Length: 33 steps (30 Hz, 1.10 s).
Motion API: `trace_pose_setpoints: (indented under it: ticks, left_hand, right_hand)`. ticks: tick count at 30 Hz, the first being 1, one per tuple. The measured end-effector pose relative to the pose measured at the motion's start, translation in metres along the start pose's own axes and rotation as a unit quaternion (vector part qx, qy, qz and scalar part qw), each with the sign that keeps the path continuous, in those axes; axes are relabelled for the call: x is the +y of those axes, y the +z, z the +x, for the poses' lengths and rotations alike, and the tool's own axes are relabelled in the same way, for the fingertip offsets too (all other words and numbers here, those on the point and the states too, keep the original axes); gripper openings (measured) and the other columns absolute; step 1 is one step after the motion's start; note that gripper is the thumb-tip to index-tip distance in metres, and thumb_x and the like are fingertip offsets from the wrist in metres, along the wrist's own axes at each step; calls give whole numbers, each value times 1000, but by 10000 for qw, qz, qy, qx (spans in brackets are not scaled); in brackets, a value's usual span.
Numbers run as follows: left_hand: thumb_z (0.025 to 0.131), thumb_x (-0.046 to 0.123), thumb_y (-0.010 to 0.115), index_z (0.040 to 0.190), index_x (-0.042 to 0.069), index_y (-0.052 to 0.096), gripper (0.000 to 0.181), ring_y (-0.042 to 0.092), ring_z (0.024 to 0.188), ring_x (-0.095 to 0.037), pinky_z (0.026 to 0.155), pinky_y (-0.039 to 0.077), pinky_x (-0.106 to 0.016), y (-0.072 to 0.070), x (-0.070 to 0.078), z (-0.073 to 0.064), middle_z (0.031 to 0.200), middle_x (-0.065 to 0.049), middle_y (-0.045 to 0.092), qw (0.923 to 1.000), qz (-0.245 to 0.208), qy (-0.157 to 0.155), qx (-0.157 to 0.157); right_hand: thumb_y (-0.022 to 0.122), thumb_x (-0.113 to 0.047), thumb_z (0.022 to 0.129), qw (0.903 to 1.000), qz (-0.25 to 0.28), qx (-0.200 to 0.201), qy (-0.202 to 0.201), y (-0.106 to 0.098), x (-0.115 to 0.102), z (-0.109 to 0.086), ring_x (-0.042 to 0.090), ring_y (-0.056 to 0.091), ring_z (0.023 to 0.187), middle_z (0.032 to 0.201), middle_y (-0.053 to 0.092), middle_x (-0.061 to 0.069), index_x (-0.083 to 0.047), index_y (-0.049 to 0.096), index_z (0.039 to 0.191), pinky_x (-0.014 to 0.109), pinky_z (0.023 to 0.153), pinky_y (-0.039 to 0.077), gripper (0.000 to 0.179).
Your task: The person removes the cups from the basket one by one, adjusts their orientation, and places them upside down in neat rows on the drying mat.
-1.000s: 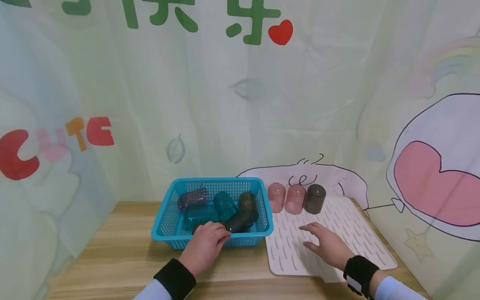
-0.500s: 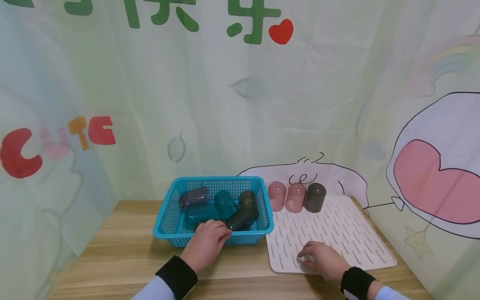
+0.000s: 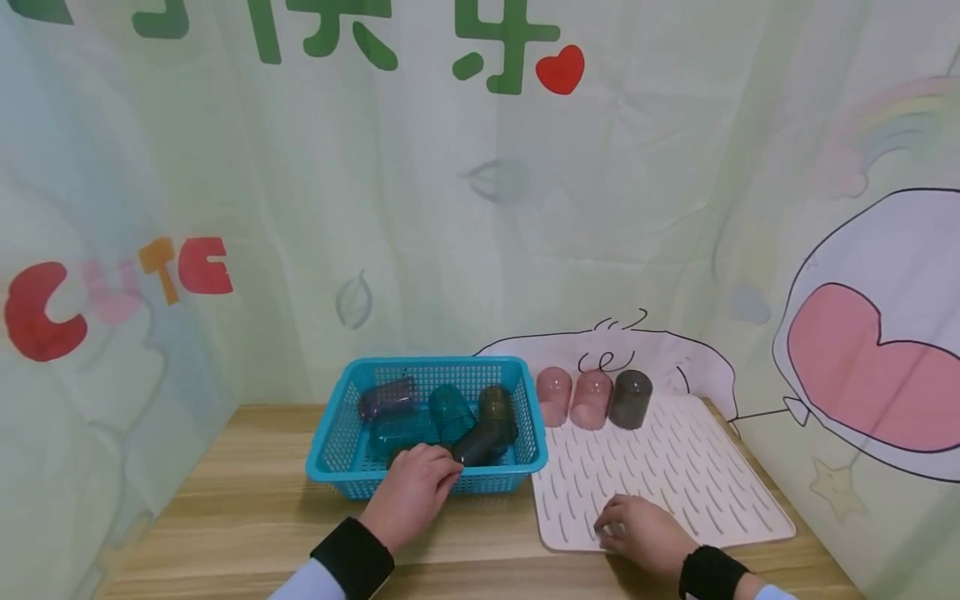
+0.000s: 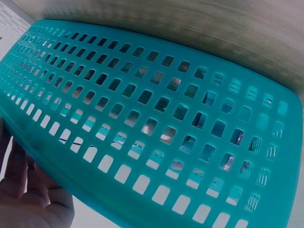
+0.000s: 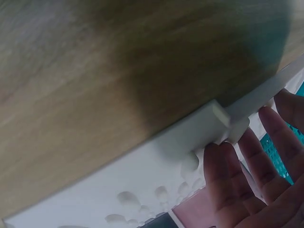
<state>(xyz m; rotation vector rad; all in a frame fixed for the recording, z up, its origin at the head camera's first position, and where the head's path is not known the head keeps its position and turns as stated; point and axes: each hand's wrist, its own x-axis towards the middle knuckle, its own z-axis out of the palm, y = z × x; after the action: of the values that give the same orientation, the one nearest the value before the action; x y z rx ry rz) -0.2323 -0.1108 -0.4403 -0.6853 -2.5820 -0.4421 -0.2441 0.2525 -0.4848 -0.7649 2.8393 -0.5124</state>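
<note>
The blue basket (image 3: pixel 495 481) stood on the worktop (image 3: pixel 240 517), just left of the white ridged mat (image 3: pixel 675 475). Inside it, the purple cup (image 3: pixel 387 398) lay on its side toward the far left, with the lying teal cup (image 3: pixel 401 428) just in front of it; the leaning teal cup (image 3: pixel 450 412) sat near the middle, the olive cup (image 3: pixel 494 405) was toward the right wall, and the dark cup (image 3: pixel 478 443) lay tilted in front of that. A brownish piece showed partly behind the left hand (image 3: pixel 411 493), too covered to make out. That hand was at the middle of the basket's near rim, its fingers bent over and grasping it; the left wrist view showed the perforated wall beside them. The right hand (image 3: pixel 647 533) was low at the near edge of the mat, its fingers loosely curved with nothing grasped; whether the fingertips touched the mat could not be told. Along the mat's far end, the first pink cup (image 3: pixel 554 397), nearest the basket, the second pink cup (image 3: pixel 591 400) and the smoky grey cup (image 3: pixel 631 400) stood upside down in a row. Black wristbands (image 3: pixel 352 557) circled both wrists, with pale blue sleeves (image 3: pixel 307 582) beyond. Behind the worktop hung a pale backdrop (image 3: pixel 420 233) printed with green characters (image 3: pixel 508 33), a red heart (image 3: pixel 560 69) and, at the right, a large balloon with a pink heart (image 3: pixel 847 367)
</note>
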Motion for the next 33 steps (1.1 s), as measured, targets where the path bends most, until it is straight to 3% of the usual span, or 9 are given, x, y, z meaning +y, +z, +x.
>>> trace_pose_setpoints:
  ticks: [5, 10, 14, 19, 28, 33]
  left_hand:
    - [88, 24, 68, 98, 22, 73, 11, 53, 90, -12, 77, 50, -41, -2, -1, 1, 95, 8, 66, 9997, -178, -81, -128]
    - [90, 22, 65, 103, 18, 72, 15, 55, 91, -11, 83, 53, -40, -10, -8, 7, 97, 8, 67, 9978, -420, -440, -245]
    - [90, 18, 66, 102, 15, 71, 14, 59, 91, -13, 83, 55, -39, -21, -19, 15, 96, 4, 68, 9970, -262, -715, -105]
    - [91, 15, 63, 105, 11, 69, 16, 60, 95, -18, 84, 55, -40, -36, -39, 25, 102, -3, 67, 9968, -15, -796, -90]
    - [90, 8, 62, 115, 2, 63, 25, 56, 106, -28, 90, 51, -47, -48, -72, 40, 114, -14, 64, 9935, 240, -867, -692]
    - [89, 2, 60, 119, 0, 60, 30, 54, 109, -33, 92, 49, -48, -51, -83, 47, 118, -18, 61, 9865, 320, -1042, -1224]
  right_hand:
    - [76, -24, 79, 9998, -160, 112, -7, 3, 0, -1, 8, 56, 83, 89, 62, -9, -22, 73, 87, 41, 78, 53, 9]
    - [76, -23, 79, 9995, -255, 182, -71, 2, -2, -2, 8, 56, 84, 90, 63, -8, -20, 73, 88, 40, 77, 53, 9]
    - [75, -23, 79, 9994, -284, 172, 0, 1, -4, -2, 8, 56, 83, 90, 63, -8, -21, 74, 88, 39, 77, 53, 9]
    - [75, -22, 79, 9994, -284, 172, 50, 1, -4, -2, 8, 55, 82, 88, 63, -9, -21, 74, 87, 39, 76, 53, 8]
    - [75, -21, 79, 9993, -282, 224, -86, 2, -3, -2, 7, 55, 81, 88, 64, -9, -19, 74, 87, 38, 76, 53, 8]
    - [74, -22, 80, 9992, -270, 240, -162, 4, 0, -2, 6, 55, 83, 89, 64, -9, -20, 74, 88, 36, 76, 53, 8]
